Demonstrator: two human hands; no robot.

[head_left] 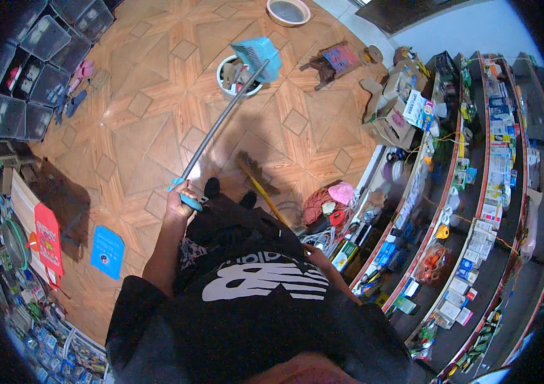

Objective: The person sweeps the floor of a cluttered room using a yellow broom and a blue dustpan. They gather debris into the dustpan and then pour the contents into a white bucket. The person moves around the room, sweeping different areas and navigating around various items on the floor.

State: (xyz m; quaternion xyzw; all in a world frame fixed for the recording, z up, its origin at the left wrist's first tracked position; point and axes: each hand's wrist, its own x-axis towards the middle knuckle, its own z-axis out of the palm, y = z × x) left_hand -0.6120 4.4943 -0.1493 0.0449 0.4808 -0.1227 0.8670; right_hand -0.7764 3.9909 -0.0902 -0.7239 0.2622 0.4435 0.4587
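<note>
My left hand (180,200) is closed around the blue grip of a long-handled dustpan. Its grey metal pole (219,122) reaches forward to the light-blue toothed pan (257,56), tilted over a round white bin (220,82). Cardboard scraps and other rubbish (239,79) lie inside that bin. Beside my right hip, my right hand (316,254) is at the upper end of a yellow broomstick (268,198); the shirt partly covers the fingers. The broom's brown head (249,165) is low, near the tiled floor (166,129), just ahead of my shoes.
Stocked shelves (485,192) line the right side, with an open cardboard box (392,127) at their far end. A small wooden stool (332,62) and a basin of water (289,12) stand ahead. Clear plastic boxes (44,38) are stacked far left; coiled rope (317,206) lies by the shelves.
</note>
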